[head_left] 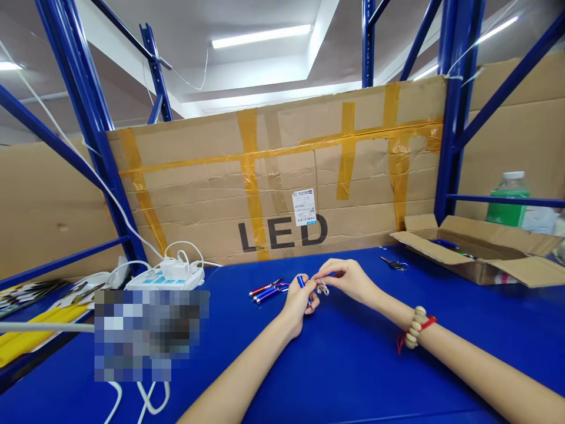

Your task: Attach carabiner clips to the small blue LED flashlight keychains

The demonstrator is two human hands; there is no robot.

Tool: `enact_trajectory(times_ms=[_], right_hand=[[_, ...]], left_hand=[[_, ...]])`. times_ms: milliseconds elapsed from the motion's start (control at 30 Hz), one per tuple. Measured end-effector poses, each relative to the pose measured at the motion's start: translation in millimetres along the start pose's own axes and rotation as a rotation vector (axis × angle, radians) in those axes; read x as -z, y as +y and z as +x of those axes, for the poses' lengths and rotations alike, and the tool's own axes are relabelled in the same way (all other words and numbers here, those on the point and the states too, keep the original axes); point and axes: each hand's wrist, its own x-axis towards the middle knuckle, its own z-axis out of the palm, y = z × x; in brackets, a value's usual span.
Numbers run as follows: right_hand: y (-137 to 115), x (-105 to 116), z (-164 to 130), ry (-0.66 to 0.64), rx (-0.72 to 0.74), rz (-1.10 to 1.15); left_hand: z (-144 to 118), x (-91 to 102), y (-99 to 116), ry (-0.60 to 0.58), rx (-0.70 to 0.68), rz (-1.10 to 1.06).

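Head view, my left hand: my left hand point(299, 300) is curled shut around a small blue torch point(302, 282), thumb side up, over the middle of the bench point(344, 365).
Head view, the torch itself: a slim metallic-blue cylinder; only its upper end shows above my fingers, the rest is hidden in my grip. It stands roughly upright, tilted a little away from me.
Head view, my right hand: my right hand point(348, 278) meets the left from the right, fingertips pinched narrow on a small silvery ring or clip point(322, 288) that hangs just beside the torch. I cannot tell whether the clip is joined to the torch.
Head view, my wrist: a bracelet point(416, 327) of pale beads with a red cord sits on my right wrist.
Head view, spare torches: a few more torches point(267, 290), red and blue, lie flat on the bench just left of my hands, touching one another.
Head view, bench surface: glossy deep blue, it carries all of these.
Head view, right side: an open cardboard box point(477, 250) lies well apart from my hands, with a small dark metal piece point(394, 263) on the bench near its left flap, and a green bottle point(508, 200) behind it.
Head view, left side: a white power strip point(165, 278) with white cables.
Head view, back: a taped cardboard sheet point(273, 176) printed LED stands against the blue rack posts point(452, 118).
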Motion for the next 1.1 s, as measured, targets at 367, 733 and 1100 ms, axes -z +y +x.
enact_trajectory(times_ms=[367, 733, 1100], right_hand=[[2.8, -0.7, -1.8, -0.020, 0.022, -0.005], [2.2, 0.7, -0.8, 0.077, -0.120, -0.083], [22.1, 49.2, 1.5, 0.238, -0.287, -0.622]], left_hand=[[-2.2, -0.5, 2.3, -0.099, 0.024, -0.049], [-5.5, -5.0, 1.4, 0.000, -0.025, 0.012], [0.3, 4.6, 0.6, 0.328, -0.052, -0.036]])
